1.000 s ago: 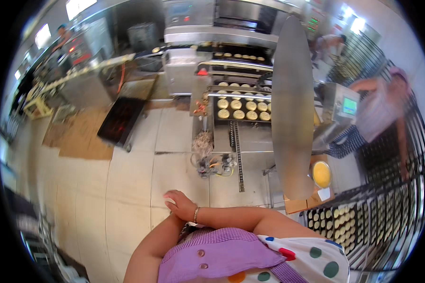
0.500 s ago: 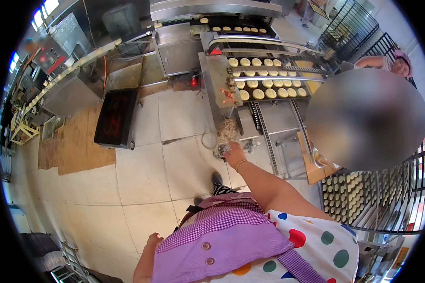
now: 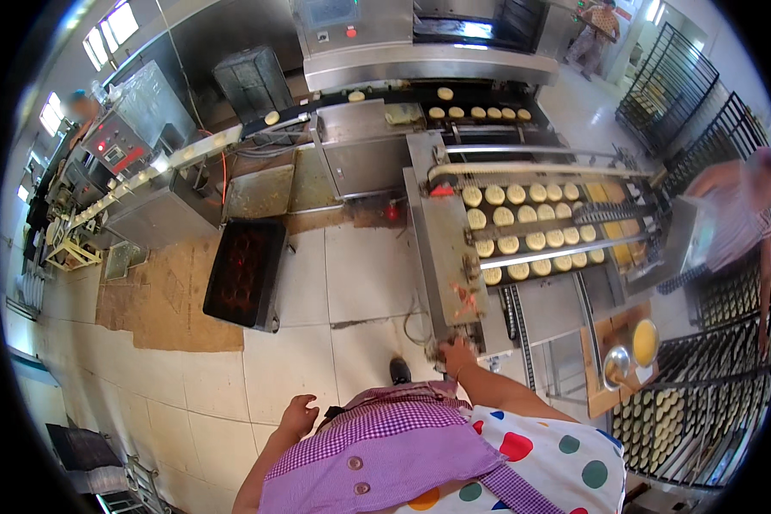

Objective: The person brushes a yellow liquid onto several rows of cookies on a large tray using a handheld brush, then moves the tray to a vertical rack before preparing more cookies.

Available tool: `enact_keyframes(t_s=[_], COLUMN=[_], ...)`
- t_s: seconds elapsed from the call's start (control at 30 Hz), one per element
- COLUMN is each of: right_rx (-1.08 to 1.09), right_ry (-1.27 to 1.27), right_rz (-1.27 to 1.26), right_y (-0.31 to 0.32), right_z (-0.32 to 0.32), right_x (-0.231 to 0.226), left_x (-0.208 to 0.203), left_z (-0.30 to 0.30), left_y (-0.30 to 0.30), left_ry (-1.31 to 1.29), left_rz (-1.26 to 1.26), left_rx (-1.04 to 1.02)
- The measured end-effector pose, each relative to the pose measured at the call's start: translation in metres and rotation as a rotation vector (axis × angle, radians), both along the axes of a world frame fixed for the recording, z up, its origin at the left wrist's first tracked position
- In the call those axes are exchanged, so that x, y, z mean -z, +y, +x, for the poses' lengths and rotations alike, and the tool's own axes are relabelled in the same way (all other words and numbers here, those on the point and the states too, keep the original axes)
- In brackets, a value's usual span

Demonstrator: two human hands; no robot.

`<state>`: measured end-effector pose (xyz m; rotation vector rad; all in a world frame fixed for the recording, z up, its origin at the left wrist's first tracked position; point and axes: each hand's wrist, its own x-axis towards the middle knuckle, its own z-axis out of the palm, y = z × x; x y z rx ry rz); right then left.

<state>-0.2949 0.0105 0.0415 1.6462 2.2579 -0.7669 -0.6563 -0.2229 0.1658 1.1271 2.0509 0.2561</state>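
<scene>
My right hand (image 3: pixel 457 353) is at the near end of a steel conveyor machine (image 3: pixel 426 223), its fingers bent over a small metal part at the corner. What lies under those fingers is hidden. On the machine, rows of round pale pastries (image 3: pixel 516 218) sit on a dark baking tray, below rails and a crossbar. Reddish scraps (image 3: pixel 464 301) lie on the side plate just beyond my right hand. My left hand (image 3: pixel 300 415) hangs in the air over the floor tiles, fingers apart, holding nothing.
A low black wheeled stand (image 3: pixel 244 274) and flattened cardboard (image 3: pixel 167 295) are on the floor at left. To the right stand a co-worker (image 3: pixel 732 214), a wooden board (image 3: pixel 593 355) with a yellow-filled bowl (image 3: pixel 645 342), and a rack of pastries (image 3: pixel 651 428). Pastries ride a far belt (image 3: pixel 385 96).
My view has tilted up, so the machine appears lower. My left hand has risen further into view, while my right stays at the machine's corner. The pale shreds beside it no longer show.
</scene>
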Motion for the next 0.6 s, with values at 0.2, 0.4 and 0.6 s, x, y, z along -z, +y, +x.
enact_keyframes(t_s=[0.2, 0.4, 0.6], right_rx=[-0.140, -0.056, 0.039], right_ry=[0.410, 1.024, 1.366], right_rz=[-0.214, -0.071, -0.207], right_y=[0.027, 0.059, 0.092], right_z=[-0.047, -0.174, -0.277], right_x=[-0.045, -0.127, -0.206], left_x=[-0.004, -0.053, -0.073], left_z=[-0.038, -0.061, -0.059], left_y=[0.054, 0.195, 0.327], left_ry=[-0.235, -0.895, -1.525], left_rz=[-0.027, 0.181, 0.260], left_rx=[-0.260, -0.529, -0.522])
